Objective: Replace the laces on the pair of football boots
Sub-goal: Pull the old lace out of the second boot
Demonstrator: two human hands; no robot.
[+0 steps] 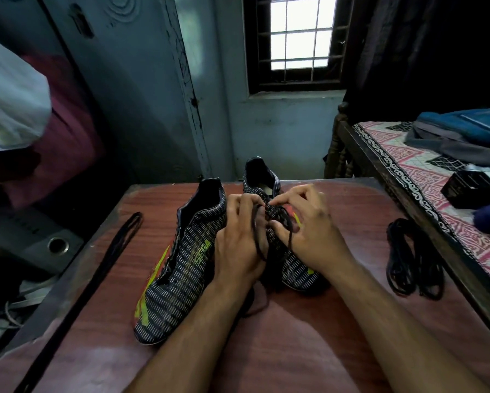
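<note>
Hands, left and right, pinch black lace over right boot; slack may slip from eyelets.

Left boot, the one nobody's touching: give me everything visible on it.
The left boot is a low-cut football boot with a dark upper covered in rows of fine white dashes, with neon yellow-green streaks along its side and toe. It looks like a thin synthetic. Its eyelet channel shows no lace. It rests on the reddish wooden table, leaning slightly, toe toward the camera, heel collar away. The left hand works just beside it; contact cannot be told. The right boot stands alongside.
</note>
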